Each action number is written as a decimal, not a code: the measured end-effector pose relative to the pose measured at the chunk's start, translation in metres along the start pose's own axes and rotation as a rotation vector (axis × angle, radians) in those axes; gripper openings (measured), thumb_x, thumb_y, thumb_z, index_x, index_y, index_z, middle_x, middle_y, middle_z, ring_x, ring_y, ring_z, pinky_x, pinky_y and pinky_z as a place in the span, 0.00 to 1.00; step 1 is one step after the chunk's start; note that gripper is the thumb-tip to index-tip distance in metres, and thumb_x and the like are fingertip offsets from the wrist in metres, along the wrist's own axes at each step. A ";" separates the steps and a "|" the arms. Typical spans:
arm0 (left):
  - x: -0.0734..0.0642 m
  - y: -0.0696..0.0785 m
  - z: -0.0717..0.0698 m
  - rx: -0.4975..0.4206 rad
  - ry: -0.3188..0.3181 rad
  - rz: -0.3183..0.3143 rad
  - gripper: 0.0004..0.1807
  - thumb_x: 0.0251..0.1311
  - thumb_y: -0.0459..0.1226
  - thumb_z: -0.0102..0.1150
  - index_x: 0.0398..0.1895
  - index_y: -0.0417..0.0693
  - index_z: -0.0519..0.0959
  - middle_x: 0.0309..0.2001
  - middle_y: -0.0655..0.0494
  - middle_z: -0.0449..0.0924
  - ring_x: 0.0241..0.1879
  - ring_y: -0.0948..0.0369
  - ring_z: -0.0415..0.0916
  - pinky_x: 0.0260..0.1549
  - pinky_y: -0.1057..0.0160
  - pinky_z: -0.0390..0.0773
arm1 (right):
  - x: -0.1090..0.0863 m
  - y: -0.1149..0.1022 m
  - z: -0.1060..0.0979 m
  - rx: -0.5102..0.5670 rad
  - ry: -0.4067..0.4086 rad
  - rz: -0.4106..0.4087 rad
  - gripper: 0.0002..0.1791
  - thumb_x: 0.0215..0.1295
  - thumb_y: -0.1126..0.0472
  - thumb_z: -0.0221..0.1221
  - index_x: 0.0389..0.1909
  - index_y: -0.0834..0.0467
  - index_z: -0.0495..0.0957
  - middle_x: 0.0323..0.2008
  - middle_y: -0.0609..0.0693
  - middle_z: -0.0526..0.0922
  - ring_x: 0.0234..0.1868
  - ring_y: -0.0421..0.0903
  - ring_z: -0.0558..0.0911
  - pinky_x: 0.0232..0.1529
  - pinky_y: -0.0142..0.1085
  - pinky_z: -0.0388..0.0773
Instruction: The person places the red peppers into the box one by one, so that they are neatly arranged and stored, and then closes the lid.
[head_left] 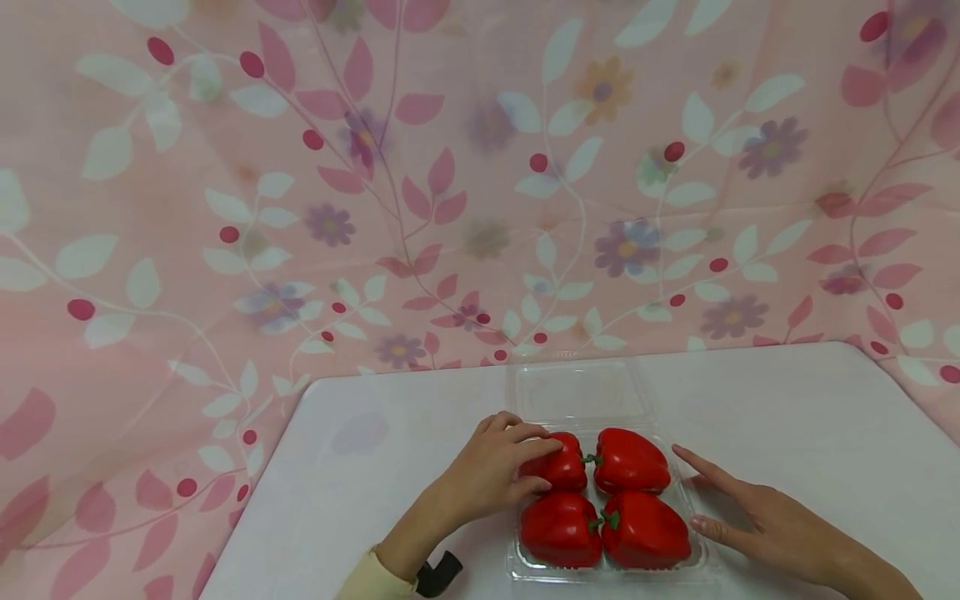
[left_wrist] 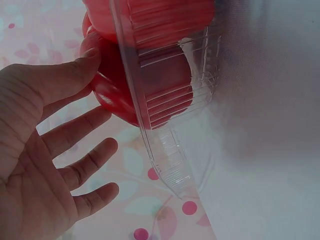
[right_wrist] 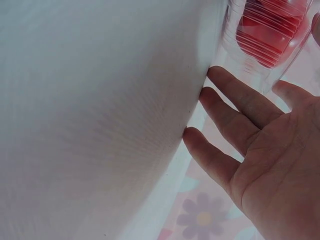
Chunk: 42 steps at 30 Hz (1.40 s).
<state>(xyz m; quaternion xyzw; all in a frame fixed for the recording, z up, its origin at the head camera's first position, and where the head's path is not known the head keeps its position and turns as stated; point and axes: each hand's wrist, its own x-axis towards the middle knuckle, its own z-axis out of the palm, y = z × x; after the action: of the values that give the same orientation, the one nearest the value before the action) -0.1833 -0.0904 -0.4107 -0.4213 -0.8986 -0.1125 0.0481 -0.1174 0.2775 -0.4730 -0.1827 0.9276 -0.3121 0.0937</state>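
Several red bell peppers fill a clear plastic clamshell box [head_left: 516,569] whose lid [head_left: 581,392] is folded back on the table. My left hand [head_left: 487,471] reaches over the far-left bell pepper [head_left: 572,462], thumb and index finger gripping it; the left wrist view shows that pepper [left_wrist: 112,75] against the thumb, the other fingers spread apart from it. The far-right pepper [head_left: 632,461], near-left pepper [head_left: 561,530] and near-right pepper [head_left: 647,530] sit in the box with green stems facing inward. My right hand [head_left: 780,525] lies beside the box's right side, fingers extended, fingertips on the table in the right wrist view.
The white table [head_left: 360,467] spreads out on both sides of the box. Behind it hangs a pink floral cloth [head_left: 450,183]. A black object [head_left: 438,575] shows beside the left wrist.
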 end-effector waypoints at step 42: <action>0.005 -0.076 0.033 -0.776 0.264 -0.603 0.28 0.64 0.42 0.64 0.63 0.36 0.71 0.45 0.43 0.84 0.35 0.53 0.85 0.34 0.56 0.84 | 0.074 0.003 -0.044 0.015 0.419 0.014 0.27 0.61 0.53 0.68 0.57 0.63 0.78 0.36 0.50 0.87 0.39 0.52 0.86 0.38 0.48 0.83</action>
<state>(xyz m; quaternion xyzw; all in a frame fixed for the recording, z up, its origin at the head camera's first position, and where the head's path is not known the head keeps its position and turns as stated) -0.2450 -0.1260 -0.4545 -0.1122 -0.8584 -0.4994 -0.0336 -0.1983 0.2745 -0.4444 -0.1065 0.9257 -0.3494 -0.0978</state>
